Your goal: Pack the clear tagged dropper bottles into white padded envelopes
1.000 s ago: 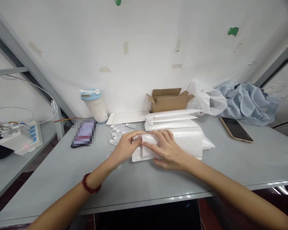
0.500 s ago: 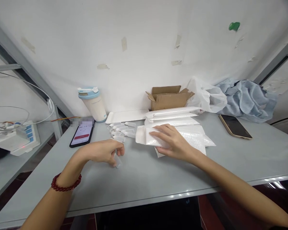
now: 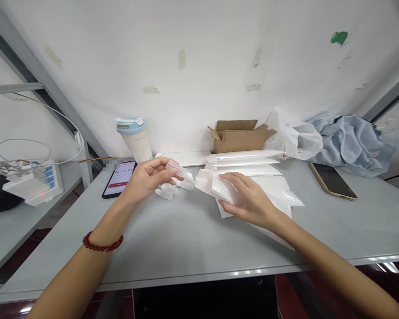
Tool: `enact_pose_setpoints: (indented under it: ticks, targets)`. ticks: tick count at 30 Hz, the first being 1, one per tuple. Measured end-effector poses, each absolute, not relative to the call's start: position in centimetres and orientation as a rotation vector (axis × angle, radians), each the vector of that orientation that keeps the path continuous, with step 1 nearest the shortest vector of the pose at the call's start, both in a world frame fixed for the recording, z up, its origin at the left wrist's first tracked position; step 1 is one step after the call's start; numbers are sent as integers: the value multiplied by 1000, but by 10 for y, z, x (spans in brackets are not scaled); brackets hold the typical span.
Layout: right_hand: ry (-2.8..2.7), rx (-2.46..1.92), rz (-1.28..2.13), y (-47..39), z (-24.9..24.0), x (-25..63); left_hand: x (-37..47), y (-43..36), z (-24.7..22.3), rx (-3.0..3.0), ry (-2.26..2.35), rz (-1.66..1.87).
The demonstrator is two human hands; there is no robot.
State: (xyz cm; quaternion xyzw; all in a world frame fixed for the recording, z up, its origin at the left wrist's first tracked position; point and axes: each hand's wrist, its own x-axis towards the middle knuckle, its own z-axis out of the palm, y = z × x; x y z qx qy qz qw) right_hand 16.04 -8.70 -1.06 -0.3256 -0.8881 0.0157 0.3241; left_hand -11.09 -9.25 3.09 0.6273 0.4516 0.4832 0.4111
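Observation:
My left hand (image 3: 151, 179) is closed, pinching a small clear plastic tube (image 3: 178, 169) between thumb and fingers. The tube's narrow end points right, close to the mouth of a white bubble mailer (image 3: 221, 188). My right hand (image 3: 252, 199) grips that mailer around its upper part, and its mouth gapes toward the left. Beneath my left hand lie several similar clear tubes (image 3: 165, 193), partly hidden by the fingers. More white bubble mailers (image 3: 246, 160) are stacked behind and under the held one.
An open cardboard box (image 3: 239, 141) and a white plastic bag (image 3: 295, 139) stand against the wall. A blue-lidded cup (image 3: 136, 141) and a phone with a timer (image 3: 118, 179) are at left. A dark-screened phone (image 3: 334, 181) and blue cloth (image 3: 352, 141) sit at right.
My left hand has lifted the tube off the table and brought it up and right toward the mailer. My right hand has raised and tilted the mailer, whose mouth now gapes.

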Motion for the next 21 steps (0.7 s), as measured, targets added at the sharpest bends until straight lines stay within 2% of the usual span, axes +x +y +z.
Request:
enact_pose_setpoints:
  ticks: [5, 11, 18, 21]
  targets:
    - [-2345, -811, 80, -94, -16, 152, -91, -91, 9, 1654, 1192, 1159]
    - [-2290, -807, 103, -99, -19, 148, -76, -101, -1, 1989, 1486, 1127]
    - [-2249, -879, 121, -97, -17, 149, -72, -104, 0, 1556, 1547, 1224]
    - [-2256, -894, 135, -98, -18, 147, -70, -104, -5, 1553, 1508, 1211]
